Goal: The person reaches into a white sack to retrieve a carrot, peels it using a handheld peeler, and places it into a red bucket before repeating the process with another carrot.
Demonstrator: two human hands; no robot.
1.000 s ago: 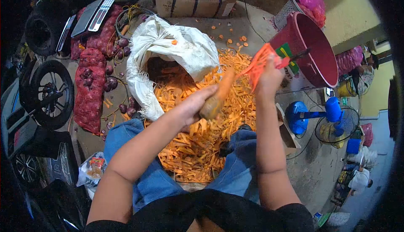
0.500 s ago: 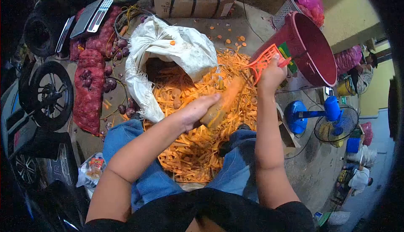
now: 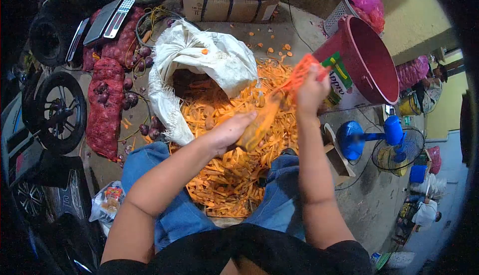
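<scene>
My left hand point(image 3: 228, 131) is wrapped round the lower end of a long orange vegetable point(image 3: 257, 128), partly peeled, with darker skin near my palm. An orange-red peeler with a slotted body point(image 3: 297, 73) is gripped in my right hand point(image 3: 313, 93), its working end close to the vegetable's far end; motion blurs it. Beneath both hands lies a heap of orange peelings point(image 3: 224, 185) between my knees. A white woven sack point(image 3: 214, 55) with its mouth open rests on the far side of the heap.
A dark red bucket point(image 3: 369, 60) leans at the right, near a blue fan point(image 3: 394, 138). Red net bags of onions point(image 3: 105, 110) and a wheel point(image 3: 61, 113) are at the left. Taped cartons point(image 3: 229, 5) stand behind. Another person point(image 3: 426, 212) is far right.
My right hand with the peeler has moved left and slightly down, nearer the vegetable. My left hand has barely moved and still holds the vegetable.
</scene>
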